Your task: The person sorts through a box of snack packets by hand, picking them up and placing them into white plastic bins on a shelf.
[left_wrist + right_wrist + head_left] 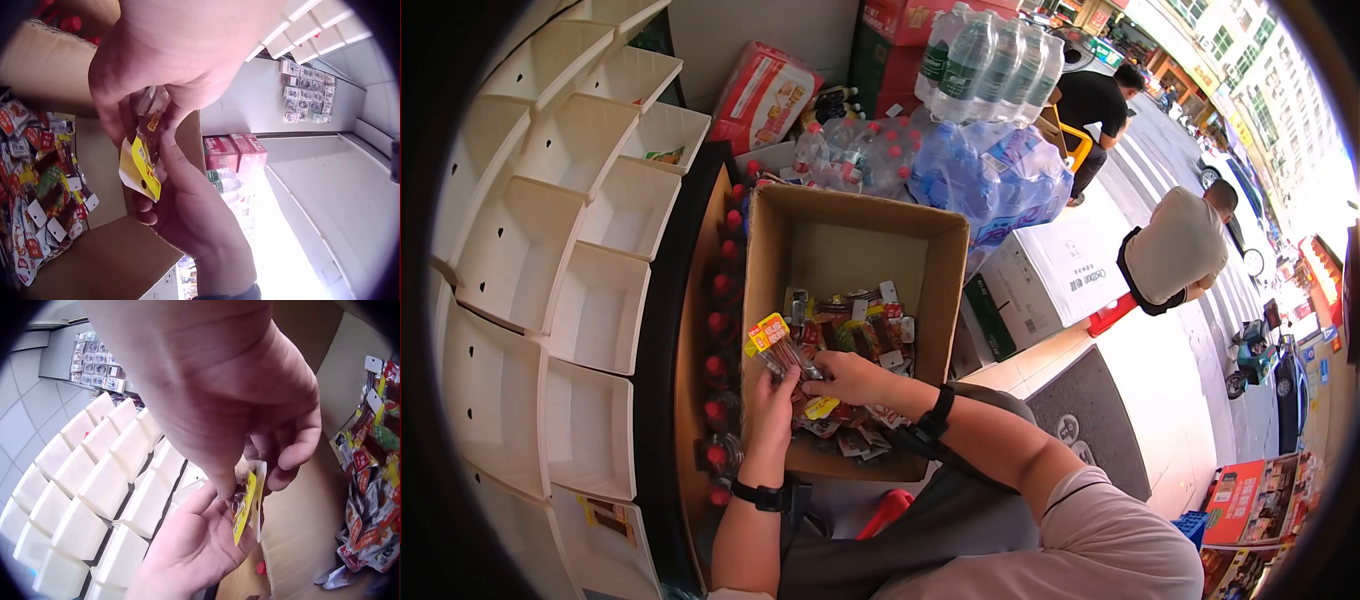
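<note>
Above an open cardboard box [957, 290], both hands are at a small bunch of snack packets [778, 345] with yellow and white hang tags. My left hand [770, 408] holds the bunch from the near left side, its thumb along the packets. My right hand [847, 380] reaches in from the right and pinches their lower end. The left wrist view shows the clear wrappers and the yellow tag [147, 167] between the two hands. In the right wrist view, a white tag stands beside the yellow one [245, 512]. Many loose snack packets [865, 325] lie in the box.
White tilted bins [590, 410] rise in rows on the left. Red-capped bottles [718, 325] line the box's left side. Beyond it stand wrapped water bottles [990, 70] and a blue bottle pack [990, 175]. A white carton [1060, 270] is at right; two people sit near the street.
</note>
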`<state>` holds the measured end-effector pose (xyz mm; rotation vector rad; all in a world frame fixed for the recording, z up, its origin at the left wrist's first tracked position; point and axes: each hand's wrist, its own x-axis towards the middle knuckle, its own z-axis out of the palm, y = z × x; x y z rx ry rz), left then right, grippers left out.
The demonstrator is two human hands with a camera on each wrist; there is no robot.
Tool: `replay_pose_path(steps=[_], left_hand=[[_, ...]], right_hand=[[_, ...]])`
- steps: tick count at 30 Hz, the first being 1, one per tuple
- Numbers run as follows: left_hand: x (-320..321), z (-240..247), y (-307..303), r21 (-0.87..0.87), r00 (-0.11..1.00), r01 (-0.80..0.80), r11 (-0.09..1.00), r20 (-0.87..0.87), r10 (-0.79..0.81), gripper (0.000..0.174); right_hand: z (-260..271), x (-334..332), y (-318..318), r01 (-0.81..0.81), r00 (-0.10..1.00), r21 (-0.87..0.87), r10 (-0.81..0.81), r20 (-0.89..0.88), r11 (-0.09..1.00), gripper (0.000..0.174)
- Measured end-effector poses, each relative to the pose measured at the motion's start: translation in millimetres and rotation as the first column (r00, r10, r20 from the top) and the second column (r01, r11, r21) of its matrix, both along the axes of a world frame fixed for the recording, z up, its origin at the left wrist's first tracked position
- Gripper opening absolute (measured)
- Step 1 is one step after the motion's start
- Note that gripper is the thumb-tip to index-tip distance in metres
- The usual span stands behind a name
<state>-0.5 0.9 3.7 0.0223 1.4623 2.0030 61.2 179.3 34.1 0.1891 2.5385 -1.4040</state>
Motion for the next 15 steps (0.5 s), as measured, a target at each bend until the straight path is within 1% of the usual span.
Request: replay_pose_path(steps=[3,6,9,12,15], left_hand=[[1,5,-1,-0.007,0.999,-0.005,1.0,0.032,0.006,0.02],[5,13,2,0.04,0.999,-0.044,0.998,0.027,0.043,0.019],[5,10,4,0.042,0.997,-0.076,0.996,-0.024,0.077,0.021],[1,3,1,0.042,0.993,-0.01,0.999,-0.119,0.015,0.027],[3,9,2,0.061,0.993,-0.021,0.998,-0.115,0.028,0.03]], right_hand=[[-4,-1,0,0.0,1.0,-0.004,0.0,-0.004,1.0,0.051],[-3,-2,-2,-0.003,1.0,0.007,0.003,-0.01,1.0,0.053],[2,-1,-4,-0.016,1.0,0.021,0.016,-0.001,1.0,0.053],[-1,-2,-4,-0.044,0.999,0.017,0.044,-0.01,0.999,0.051],[-3,-2,-1,-0.061,0.998,-0.016,0.061,-0.026,0.998,0.047]])
